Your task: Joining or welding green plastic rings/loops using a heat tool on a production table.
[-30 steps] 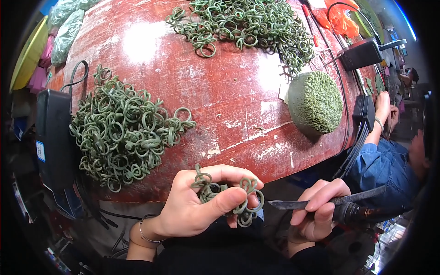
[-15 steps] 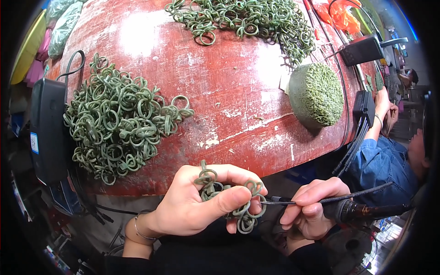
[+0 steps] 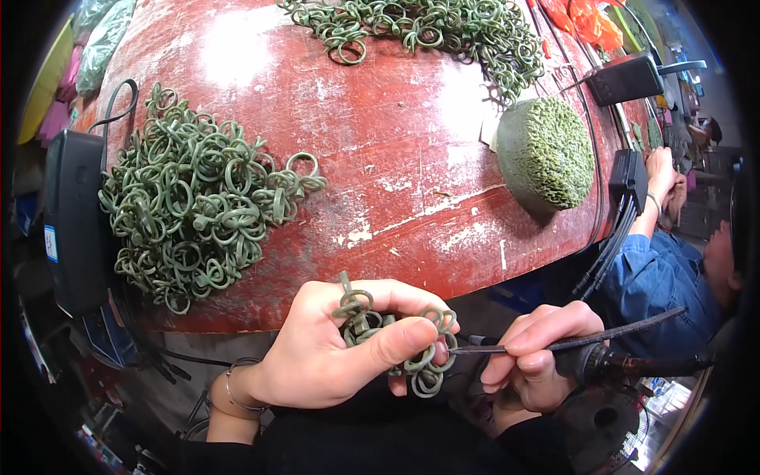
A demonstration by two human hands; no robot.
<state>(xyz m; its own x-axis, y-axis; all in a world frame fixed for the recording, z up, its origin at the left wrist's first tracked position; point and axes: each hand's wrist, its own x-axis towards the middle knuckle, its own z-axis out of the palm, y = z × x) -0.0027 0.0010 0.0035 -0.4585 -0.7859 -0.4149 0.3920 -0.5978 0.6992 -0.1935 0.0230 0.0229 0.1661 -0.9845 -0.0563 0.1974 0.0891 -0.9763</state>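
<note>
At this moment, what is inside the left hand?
The left hand holds green rings, showing above its thumb and past the thumb's tip; whatever lies deeper against the palm is covered.

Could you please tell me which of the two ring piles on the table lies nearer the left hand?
The left pile, beside the black case; the other pile lies farther from the left hand, at the top of the view.

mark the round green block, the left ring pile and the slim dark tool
Round green block [image 3: 556, 153], head view: its rough face.
Left ring pile [image 3: 191, 204], head view: its middle.
Slim dark tool [image 3: 621, 331], head view: its rear length.
</note>
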